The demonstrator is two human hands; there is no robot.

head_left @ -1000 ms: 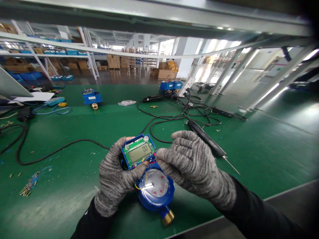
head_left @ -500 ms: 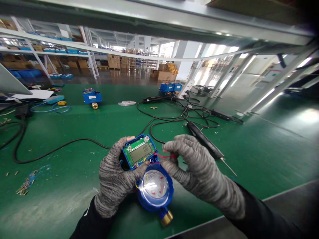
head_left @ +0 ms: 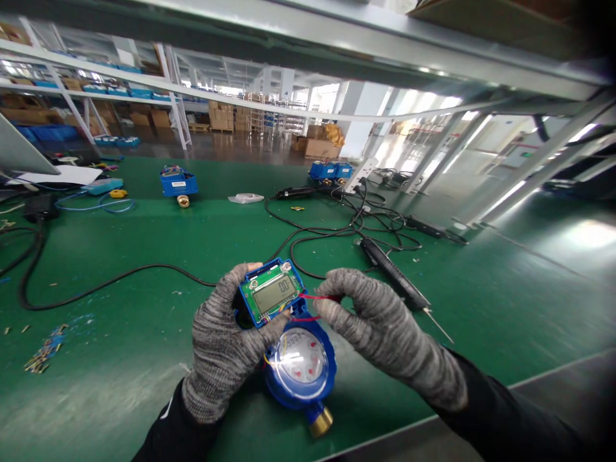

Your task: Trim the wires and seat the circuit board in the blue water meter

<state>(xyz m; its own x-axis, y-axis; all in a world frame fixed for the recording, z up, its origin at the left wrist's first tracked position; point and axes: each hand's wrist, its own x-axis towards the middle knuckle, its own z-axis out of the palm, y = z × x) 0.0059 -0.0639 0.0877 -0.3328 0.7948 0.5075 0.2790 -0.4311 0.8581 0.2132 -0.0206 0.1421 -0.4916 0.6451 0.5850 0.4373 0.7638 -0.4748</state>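
My left hand (head_left: pixel 226 343), in a grey fingerless-looking knit glove, grips a blue housing with a green circuit board and an LCD display (head_left: pixel 276 295) tilted towards me. The housing sits at the top of a blue water meter (head_left: pixel 301 366) with a round clear dial and a brass threaded end (head_left: pixel 320 421). Red wires (head_left: pixel 312 297) run from the board's right side to my right hand (head_left: pixel 359 308), whose thumb and fingertips pinch them. Yellow wires show below the display and beside the dial.
A soldering iron (head_left: pixel 394 273) lies on the green bench right of my hands, its cable tangled near a white power strip (head_left: pixel 360 174). Other blue meters (head_left: pixel 179 184) stand farther back. Small brass pieces (head_left: pixel 45 350) lie scattered at left. A metal shelf beam (head_left: pixel 308 38) crosses overhead.
My right hand has shifted slightly, its thumb and fingers closer together on the red wires, which look straighter. The left hand and meter stay nearly in place.
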